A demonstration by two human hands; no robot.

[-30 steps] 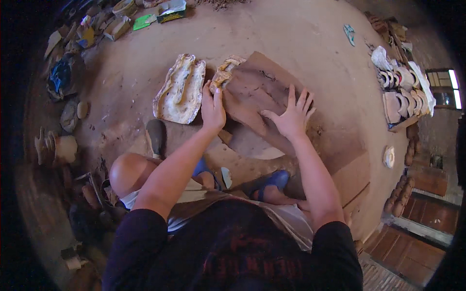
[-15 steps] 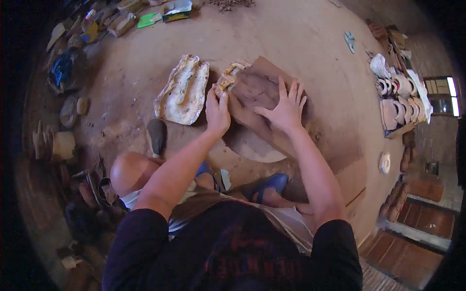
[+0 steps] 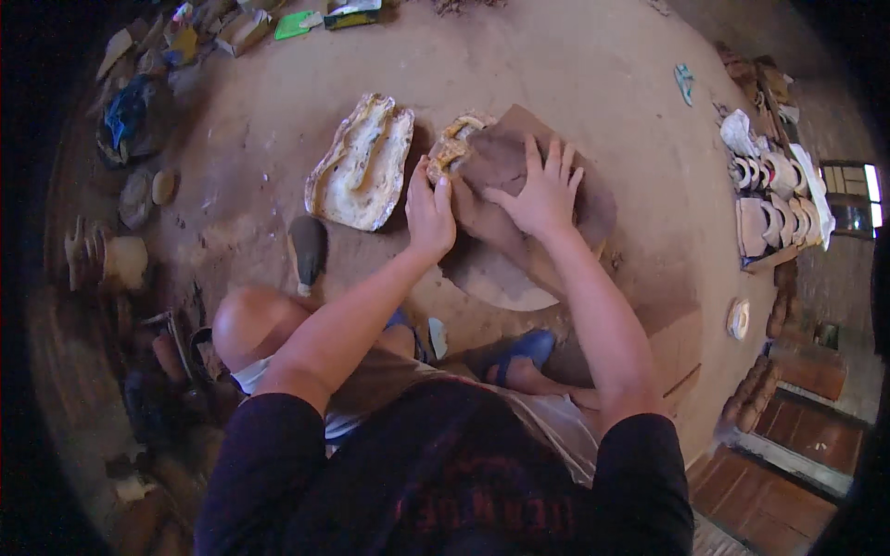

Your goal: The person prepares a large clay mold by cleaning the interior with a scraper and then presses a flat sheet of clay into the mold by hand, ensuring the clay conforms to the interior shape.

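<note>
A brown clay slab point(image 3: 496, 159) lies draped over a mould point(image 3: 451, 151), whose whitish-orange, lumpy end sticks out at the far left. My right hand point(image 3: 542, 193) rests flat on the clay with its fingers spread. My left hand point(image 3: 431, 215) is held upright along the near left side, its fingers stretched out and touching the mould's edge and the clay's side. Under them a round board point(image 3: 505, 289) shows at the near side. To the left lies another mould half point(image 3: 360, 167), pale and hollow side up. The underside of the clay is hidden.
A dark paddle-like tool point(image 3: 308, 248) lies near my left knee. Several curved mould pieces point(image 3: 779, 222) are stacked at the right, and a pale ring-shaped piece point(image 3: 738, 318) lies nearer. Clutter point(image 3: 139, 111) lines the left side. A teal object point(image 3: 684, 83) sits at the far right.
The whole view has shifted slightly. My right hand has slid a little left and away from me over the clay. My left hand stays at the mould's side.
</note>
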